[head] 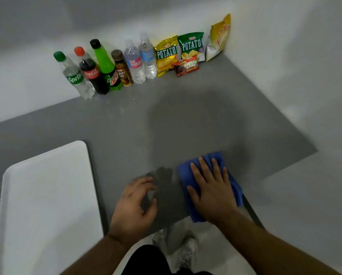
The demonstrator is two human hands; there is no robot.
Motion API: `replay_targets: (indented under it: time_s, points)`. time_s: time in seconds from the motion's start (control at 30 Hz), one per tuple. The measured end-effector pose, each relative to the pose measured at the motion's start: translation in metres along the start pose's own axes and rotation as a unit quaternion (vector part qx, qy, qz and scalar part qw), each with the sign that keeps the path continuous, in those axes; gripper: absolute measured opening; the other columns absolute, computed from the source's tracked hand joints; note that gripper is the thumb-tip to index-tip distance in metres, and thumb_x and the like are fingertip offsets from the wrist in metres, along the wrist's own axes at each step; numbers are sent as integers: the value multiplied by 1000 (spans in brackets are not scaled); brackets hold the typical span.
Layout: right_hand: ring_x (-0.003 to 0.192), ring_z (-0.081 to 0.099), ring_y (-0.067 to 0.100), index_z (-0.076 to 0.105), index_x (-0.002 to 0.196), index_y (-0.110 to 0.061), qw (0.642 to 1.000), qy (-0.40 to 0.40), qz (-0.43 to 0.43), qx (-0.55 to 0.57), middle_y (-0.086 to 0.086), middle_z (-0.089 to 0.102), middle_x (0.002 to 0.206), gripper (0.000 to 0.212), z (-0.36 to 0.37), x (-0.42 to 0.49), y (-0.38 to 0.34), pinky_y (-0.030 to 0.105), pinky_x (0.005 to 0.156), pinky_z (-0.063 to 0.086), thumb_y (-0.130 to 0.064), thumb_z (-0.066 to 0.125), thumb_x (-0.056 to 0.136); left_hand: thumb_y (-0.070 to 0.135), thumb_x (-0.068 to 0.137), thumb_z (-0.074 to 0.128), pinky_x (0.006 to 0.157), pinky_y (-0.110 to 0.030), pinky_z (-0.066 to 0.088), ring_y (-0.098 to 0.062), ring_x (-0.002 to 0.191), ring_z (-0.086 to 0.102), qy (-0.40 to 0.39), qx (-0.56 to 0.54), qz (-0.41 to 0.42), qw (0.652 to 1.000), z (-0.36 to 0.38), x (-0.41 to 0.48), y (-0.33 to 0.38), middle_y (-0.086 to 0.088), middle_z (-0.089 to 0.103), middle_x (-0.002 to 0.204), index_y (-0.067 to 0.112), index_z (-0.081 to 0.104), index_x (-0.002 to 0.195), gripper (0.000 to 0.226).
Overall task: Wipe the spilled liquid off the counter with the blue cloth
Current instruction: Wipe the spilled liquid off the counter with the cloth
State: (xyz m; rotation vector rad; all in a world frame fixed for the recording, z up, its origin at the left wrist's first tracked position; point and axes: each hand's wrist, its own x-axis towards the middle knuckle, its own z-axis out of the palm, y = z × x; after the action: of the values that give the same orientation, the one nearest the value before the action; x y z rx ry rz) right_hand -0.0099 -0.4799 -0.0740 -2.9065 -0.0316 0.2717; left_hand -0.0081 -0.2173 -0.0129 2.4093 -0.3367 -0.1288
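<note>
The blue cloth [206, 165] lies bunched at the tabletop's [126, 132] near edge, under the right hand [211, 191], whose straight fingers press flat on it. Just left of it, the left hand [134, 203] curls loosely, holding nothing. Far beyond both hands stand a Sprite bottle [75, 76] of clear liquid and a cola bottle [93, 74] of dark liquid.

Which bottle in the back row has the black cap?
The bright green Mountain Dew bottle, third from the left. The other bottles' caps are green, red, brown or pale and clear.
</note>
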Motion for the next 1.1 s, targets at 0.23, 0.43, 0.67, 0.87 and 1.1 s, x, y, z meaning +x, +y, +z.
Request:
replay_targets:
  time_s: [0.23,0.43,0.67,0.87,1.1]
  points:
    - [160,-6,32,14,165,-28,995,-19,-94,5,2,7,174,71,15,-4,-94,56,124,-4,-64,21,104,18,91,68,115,-31,42,-12,129,55,-12,30,-27,999,-13,-1,-24,7,62,138,26,66,121,32]
    - [155,-27,29,0,165,-29,986,-55,-155,-7,0,-9,174,69,26,-1,-147,58,123,-13,-60,12,105,22,96,55,116,-35,43,-15,128,56,-19,71,-57,996,-31,-1,-49,7,62,140,29,60,133,38]
    - [155,-24,6,7,165,-37,974,-69,-192,98,-21,-11,171,60,19,0,-152,39,127,-14,-50,16,107,32,95,55,114,-38,40,-15,121,60,-60,136,-45,988,-50,0,-74,12,65,131,36,53,135,39]
    - [160,2,29,16,164,-38,974,-77,-214,-1,-12,0,173,63,19,-2,-155,50,122,4,-57,33,106,25,87,69,94,-37,51,-17,100,68,-17,149,42,988,-57,7,-90,9,72,115,30,70,116,30]
    - [160,-8,31,5,162,-48,983,-62,-174,-5,-17,-3,173,69,21,62,-186,53,123,-2,-72,28,102,24,89,57,118,-48,39,-17,115,63,24,128,43,991,-86,57,-126,8,68,122,26,70,118,32]
